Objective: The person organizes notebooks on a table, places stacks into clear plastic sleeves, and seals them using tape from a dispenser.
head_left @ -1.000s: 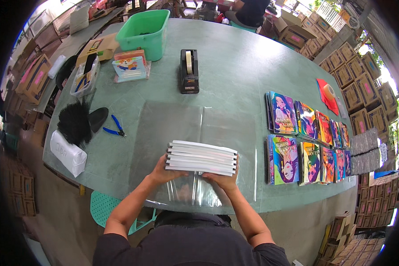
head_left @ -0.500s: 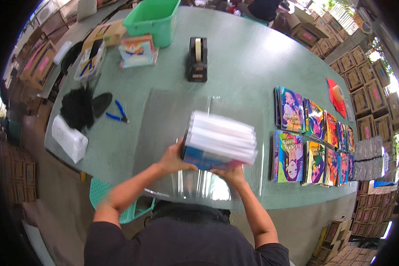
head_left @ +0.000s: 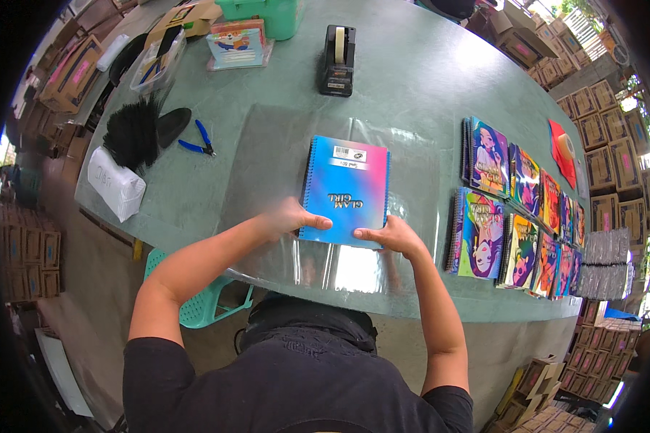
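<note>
A stack of spiral notebooks (head_left: pixel 348 184) with a blue-and-pink cover on top stands in front of me, over a clear plastic sheet (head_left: pixel 256 159). Coil binding shows along both its left and right sides. My left hand (head_left: pixel 300 219) grips the near left corner, its thumb lying on the cover. At the near right corner, my right hand (head_left: pixel 393 236) holds the stack the same way, thumb on top. The other fingers go down the sides and are partly hidden. A white label with a barcode sits near the cover's far edge.
Rows of colourful spiral notebooks (head_left: pixel 478 234) stand at the right, beside bundles of clear-wrapped coils (head_left: pixel 605 247). A black tape dispenser (head_left: pixel 338 61) stands at the back. Blue-handled pliers (head_left: pixel 198 141), a black brush (head_left: pixel 133 133) and a white wrapped block (head_left: pixel 115 184) lie left. A green bin (head_left: pixel 271 16) stands farther off.
The notebook stack was tilted with its white page edges showing; now its blue-and-pink cover faces up. Both hands still hold it at the near corners. The view has shifted.
</note>
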Available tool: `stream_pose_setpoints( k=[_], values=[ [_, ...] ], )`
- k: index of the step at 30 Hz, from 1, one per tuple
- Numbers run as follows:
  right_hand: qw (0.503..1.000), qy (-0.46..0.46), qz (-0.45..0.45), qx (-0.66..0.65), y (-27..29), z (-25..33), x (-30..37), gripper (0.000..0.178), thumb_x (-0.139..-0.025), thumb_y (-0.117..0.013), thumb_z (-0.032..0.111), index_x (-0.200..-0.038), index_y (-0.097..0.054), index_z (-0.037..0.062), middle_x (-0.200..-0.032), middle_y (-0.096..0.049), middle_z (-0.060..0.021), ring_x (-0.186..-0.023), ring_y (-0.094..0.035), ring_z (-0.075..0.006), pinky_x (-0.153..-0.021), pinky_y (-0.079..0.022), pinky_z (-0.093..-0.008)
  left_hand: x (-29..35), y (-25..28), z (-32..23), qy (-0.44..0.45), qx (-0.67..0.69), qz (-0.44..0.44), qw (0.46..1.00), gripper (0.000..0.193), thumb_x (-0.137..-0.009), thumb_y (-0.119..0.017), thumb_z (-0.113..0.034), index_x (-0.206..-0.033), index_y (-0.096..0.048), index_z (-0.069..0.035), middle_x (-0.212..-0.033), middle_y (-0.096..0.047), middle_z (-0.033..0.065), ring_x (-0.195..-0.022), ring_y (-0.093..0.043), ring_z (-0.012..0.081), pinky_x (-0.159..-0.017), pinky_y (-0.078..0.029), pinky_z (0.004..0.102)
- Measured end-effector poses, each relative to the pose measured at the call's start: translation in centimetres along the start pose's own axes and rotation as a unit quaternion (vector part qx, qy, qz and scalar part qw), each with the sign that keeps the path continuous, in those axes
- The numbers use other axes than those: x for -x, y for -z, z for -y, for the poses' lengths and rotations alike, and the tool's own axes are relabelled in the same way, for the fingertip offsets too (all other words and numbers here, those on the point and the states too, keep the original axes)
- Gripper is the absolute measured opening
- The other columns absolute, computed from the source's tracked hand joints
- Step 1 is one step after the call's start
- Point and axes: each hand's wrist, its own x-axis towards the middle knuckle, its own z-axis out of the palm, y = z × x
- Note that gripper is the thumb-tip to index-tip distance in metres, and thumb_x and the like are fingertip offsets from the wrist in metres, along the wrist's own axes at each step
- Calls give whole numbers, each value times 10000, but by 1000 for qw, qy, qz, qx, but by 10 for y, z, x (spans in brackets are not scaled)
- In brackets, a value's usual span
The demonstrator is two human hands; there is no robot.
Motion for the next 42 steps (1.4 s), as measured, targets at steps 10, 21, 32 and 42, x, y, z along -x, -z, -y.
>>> stream_pose_setpoints(
  k=[10,21,32,42],
  values=[
    [938,172,-192,233,21,-21,-2,589,-717,-708,504,-1042,-642,17,-1203,-547,-209,-1083,-543,-327,-895,-431,-422,-18,3,29,-19,-93,-57,994,655,-586,-841,-454,-966,-660,47,-885,-653,144,-797,-632,218,-690,-520,334],
    [822,178,-432,327,29,-130,-30,449,-942,-434,192,-1355,-406,17,-1432,-362,-159,-1366,-269,-297,-1117,-187,-430,25,-13,-9,15,-105,-220,970,635,-759,-677,-540,-1090,-603,-3,-898,-653,102,-840,-626,211,-682,-508,334],
    [829,231,-431,271,22,-132,-29,388,-900,-477,74,-1283,-490,9,-1385,-420,-173,-1317,-358,-311,-1095,-251,-423,1,15,76,-214,-533,-476,666,530,-858,-579,-382,-1305,-466,-120,-1326,-438,158,-1276,-369,339,-1069,-265,464],
    [828,346,-428,103,41,-100,2,204,-752,-654,-14,-946,-629,44,-955,-661,-74,-858,-620,-251,-810,-492,-337,55,-34,-27,-369,-369,-563,641,299,-825,-648,-152,-1104,-603,-56,-1175,-515,160,-1068,-502,312,-906,-404,416]
  ],
)
